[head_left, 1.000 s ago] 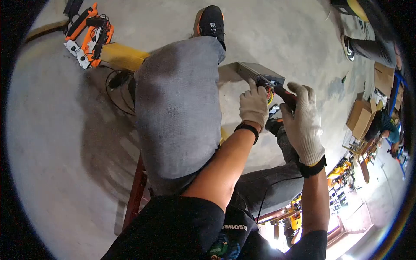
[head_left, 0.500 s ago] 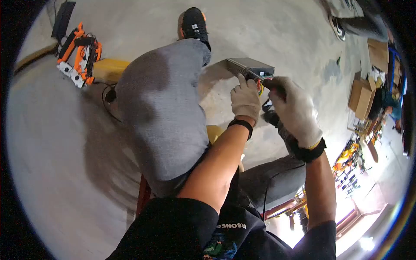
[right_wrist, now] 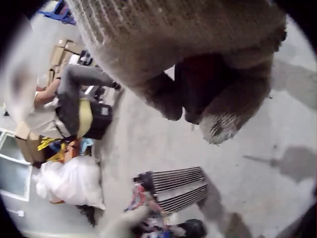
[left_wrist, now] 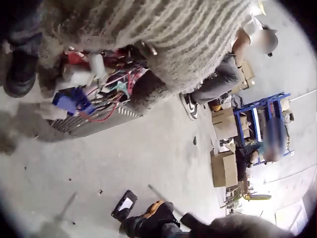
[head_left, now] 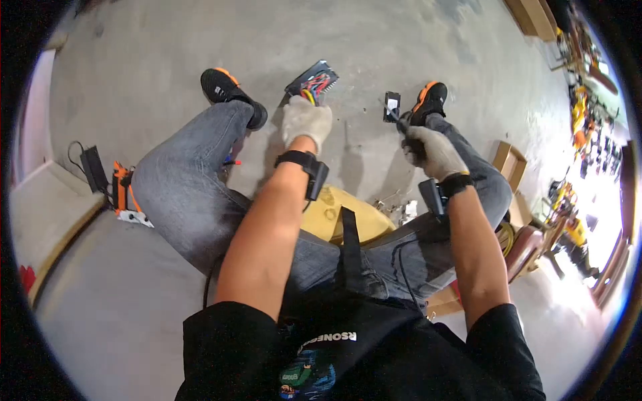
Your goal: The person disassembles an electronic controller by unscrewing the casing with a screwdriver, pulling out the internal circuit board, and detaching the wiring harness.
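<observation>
1. I see the left hand (head_left: 306, 120) covering the wired box's (head_left: 315, 77) near end.
2. The right hand (head_left: 428, 150) buries the tool handle (right_wrist: 203, 91); its tip is too small to read.
3. Black item (head_left: 392, 105) on the floor: I can't identify it.

Finned metal case (head_left: 314, 79): no longer raised beside the knee, now low at the floor (head_left: 361, 47) between the shoes. Left hand (head_left: 306, 119): lowered with it, gripping the wired end. Right hand (head_left: 428, 148): now well apart from the case, gripping the screwdriver (head_left: 399, 122).
</observation>
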`<state>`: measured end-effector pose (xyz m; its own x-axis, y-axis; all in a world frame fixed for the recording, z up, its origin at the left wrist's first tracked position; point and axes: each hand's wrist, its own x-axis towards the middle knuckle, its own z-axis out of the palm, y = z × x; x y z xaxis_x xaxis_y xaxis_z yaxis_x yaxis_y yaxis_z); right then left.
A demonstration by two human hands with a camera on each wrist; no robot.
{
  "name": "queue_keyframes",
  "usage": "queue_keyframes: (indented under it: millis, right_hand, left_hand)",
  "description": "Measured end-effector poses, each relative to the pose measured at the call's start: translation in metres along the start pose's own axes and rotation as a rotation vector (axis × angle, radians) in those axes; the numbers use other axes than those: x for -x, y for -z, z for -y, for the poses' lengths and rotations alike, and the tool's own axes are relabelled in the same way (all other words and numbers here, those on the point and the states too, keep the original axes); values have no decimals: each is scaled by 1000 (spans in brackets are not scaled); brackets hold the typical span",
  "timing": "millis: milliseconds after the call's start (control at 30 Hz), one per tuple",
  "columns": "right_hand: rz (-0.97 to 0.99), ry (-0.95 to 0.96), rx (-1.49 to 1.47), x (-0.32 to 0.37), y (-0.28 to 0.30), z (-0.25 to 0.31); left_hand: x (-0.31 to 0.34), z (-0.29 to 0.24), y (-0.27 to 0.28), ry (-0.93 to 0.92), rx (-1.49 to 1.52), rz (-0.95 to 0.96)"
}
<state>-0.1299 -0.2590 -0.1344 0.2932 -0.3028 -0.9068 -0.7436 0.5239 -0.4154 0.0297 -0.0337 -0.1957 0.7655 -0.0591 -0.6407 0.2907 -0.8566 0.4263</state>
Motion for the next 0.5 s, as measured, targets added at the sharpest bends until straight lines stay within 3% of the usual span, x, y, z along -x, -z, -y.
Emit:
queue_keyframes:
  millis: [67, 133, 200, 267, 333, 367, 433, 500]
  right_hand:
    - [-19, 70, 62, -9, 5, -30]
    - [-34, -41, 108, -27, 17, -55]
    - [-27, -15, 95, -44, 26, -73]
    - [-7, 12, 353, -68, 34, -85]
    - [-76, 12, 368, -75, 30, -91]
    - [-59, 25, 366, -82, 31, -95]
    - [-72, 37, 369, -86, 28, -102]
    - [-111, 32, 454, -92, 27, -107]
  left_hand:
    - [2, -13, 28, 78, 10, 201]
    - [16, -24, 56, 17, -135, 172]
    - [18, -26, 76, -75, -282, 83]
    - [34, -33, 96, -220, -411, -164]
    - [58, -40, 120, -445, -249, -232]
    - [69, -49, 126, -451, -262, -222]
    - [84, -60, 131, -368, 120, 162]
    - [89, -62, 120, -389, 0, 284]
